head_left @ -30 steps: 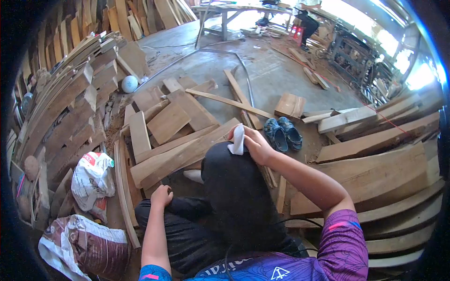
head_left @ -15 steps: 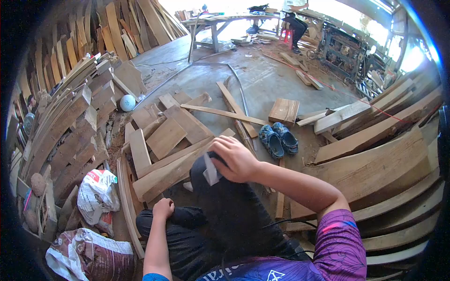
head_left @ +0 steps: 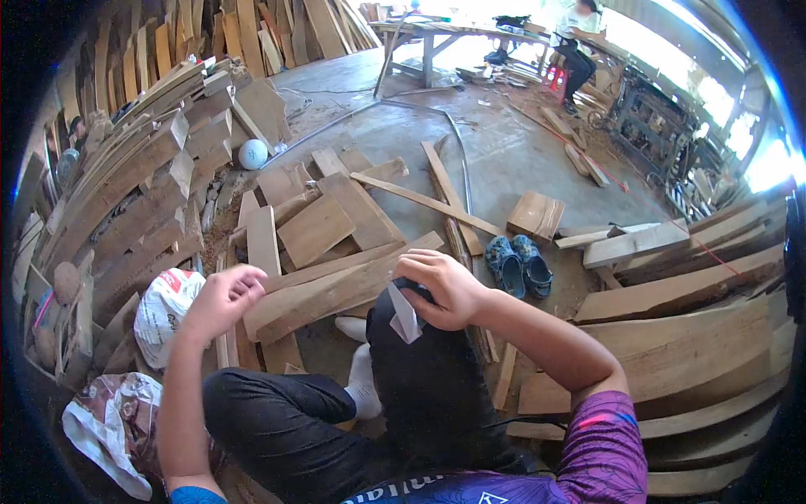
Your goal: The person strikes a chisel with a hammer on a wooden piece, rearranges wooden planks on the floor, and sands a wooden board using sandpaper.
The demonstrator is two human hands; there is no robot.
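Note:
My right hand (head_left: 445, 290) rests on my raised knee, its fingers closed on a small folded piece of white paper (head_left: 405, 315). The paper hangs below the fingers against my dark trousers (head_left: 420, 386). Over on the left, my left hand (head_left: 222, 304) is raised beside a white plastic sack (head_left: 164, 323). Its fingers are loosely bent and apart, and nothing shows in them. Just beyond my knees lies a long wooden plank (head_left: 336, 294).
Wood boards (head_left: 315, 228) lie scattered in front, with stacked boards (head_left: 672, 336) on the right. Blue patterned clogs (head_left: 520, 267) and a wood block (head_left: 536, 215) sit ahead. A white ball (head_left: 253, 154) lies near the left stack. Another person (head_left: 578, 55) sits at the back.
My left hand has lifted from my lap and moved left and upward, its fingers loosening. My right hand still holds the paper at the knee. The head view has shifted slightly.

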